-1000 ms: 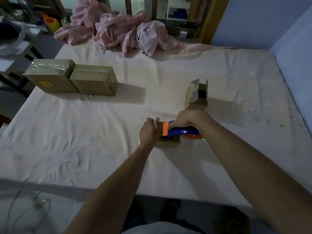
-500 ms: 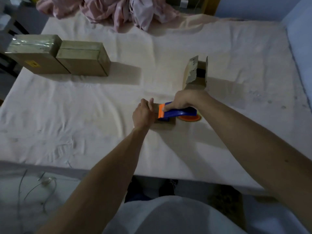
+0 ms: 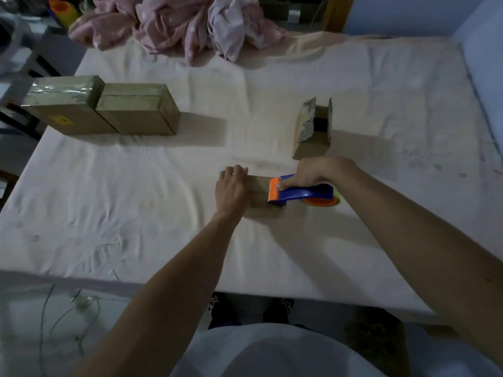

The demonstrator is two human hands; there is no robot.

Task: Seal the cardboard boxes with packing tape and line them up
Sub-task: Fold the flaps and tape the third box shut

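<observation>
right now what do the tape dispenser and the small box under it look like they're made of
Blue and orange handheld tape dispenser, gripped by the right hand: looks like moulded plastic, smooth with a slight sheen; the toothed orange front edge may be plastic or painted metal, hard to tell.

Small flat brown box, pressed down by the left hand: looks like matte cardboard, dull tan with a flap seam across its top.

Bed sheet (image 3: 163,213) is matt, wrinkly pale cloth. The small box (image 3: 262,197) is plain matt brown cardboard. The tape dispenser (image 3: 302,193) on it is smooth, slightly shiny blue and orange plastic. Far left of it, the 2 sealed boxes: outer box (image 3: 62,102) is glossy with clear tape, inner box (image 3: 136,107) duller. Crumpled pink fabric (image 3: 177,23) behind looks soft.
</observation>
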